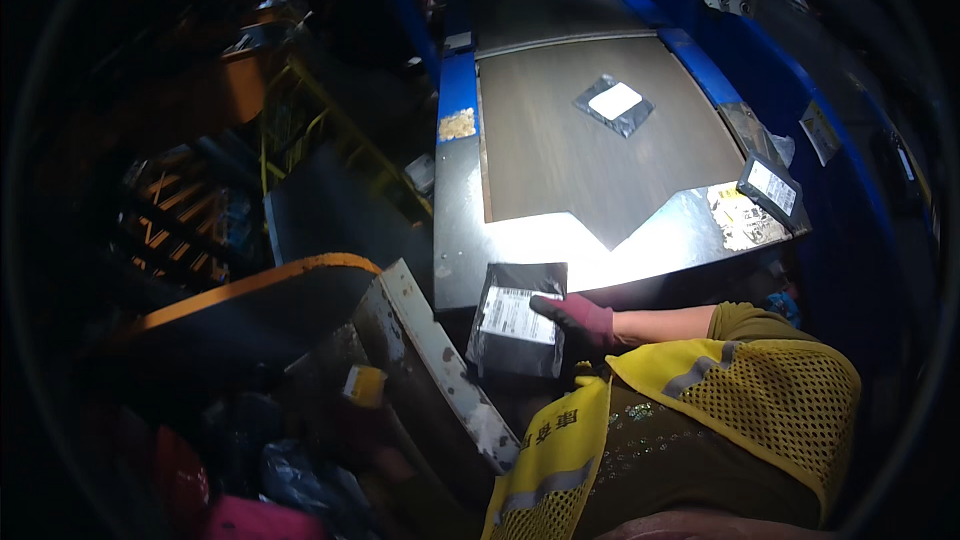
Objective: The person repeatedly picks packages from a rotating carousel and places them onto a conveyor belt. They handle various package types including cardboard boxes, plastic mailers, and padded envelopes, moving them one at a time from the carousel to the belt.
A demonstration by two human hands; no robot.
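My right hand, in a dark red and black glove, grips a flat black plastic parcel with a white label. The thumb lies over the label, and the parcel is held just off the near edge of the metal-rimmed conveyor. At the lower left, my left hand reaches into deep shadow. A small yellow-and-white box is right by it. Darkness hides those fingers, so I cannot tell whether they hold the box.
Another black parcel with a white label lies on the belt. A dark labelled box rests on the right corner. A worn metal ledge and an orange-edged chute stand left. Several bags, one pink, lie at the lower left.
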